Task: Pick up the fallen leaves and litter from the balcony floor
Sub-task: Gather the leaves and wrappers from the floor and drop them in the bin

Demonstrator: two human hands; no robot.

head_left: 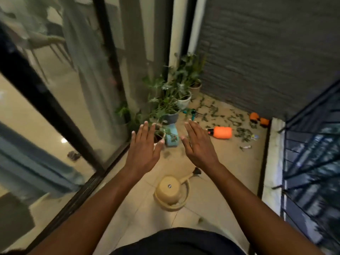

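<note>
Green fallen leaves (230,119) lie scattered over the far end of the tiled balcony floor (220,172). Small bits of litter (245,147) and a pale wrapper (254,137) lie near the right kerb. One single leaf (201,219) lies on the tiles close to me. My left hand (145,150) and my right hand (199,146) are held out in front of me, backs up, fingers straight, holding nothing. Both are well above the floor and short of the leaves.
A tan watering can (172,190) stands on the floor below my hands. Potted plants (171,107) line the left glass door. An orange spray bottle (221,132) lies among the leaves, orange items (259,119) sit in the far corner, and a metal railing (309,153) runs along the right.
</note>
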